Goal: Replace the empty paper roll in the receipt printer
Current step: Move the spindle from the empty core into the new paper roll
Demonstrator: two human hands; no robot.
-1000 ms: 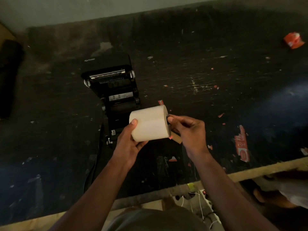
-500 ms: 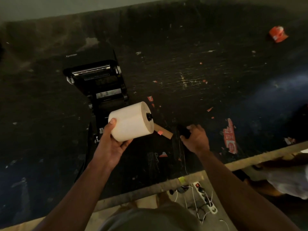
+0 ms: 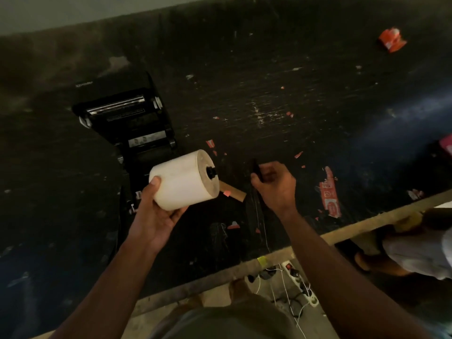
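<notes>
A full white paper roll (image 3: 182,178) lies on its side in my left hand (image 3: 156,214), just in front of the printer, with a black spindle end (image 3: 210,171) sticking out of its core on the right. The black receipt printer (image 3: 127,118) stands open on the dark table, lid tilted back, its paper bay partly hidden behind the roll. My right hand (image 3: 274,184) is to the right of the roll, fingers curled on a small black part (image 3: 256,170). A brown cardboard core (image 3: 233,192) lies on the table between the hands.
The dark scratched table (image 3: 293,106) carries red paper scraps (image 3: 329,194) and an orange wrapper (image 3: 391,41) at the far right. A black cable (image 3: 119,223) runs from the printer toward the front edge. Below the edge lie a power strip (image 3: 300,282) and wires.
My right hand left the roll's end, went down to the table on the right and took up a small black part. My left hand keeps the roll, whose black spindle end now shows.
</notes>
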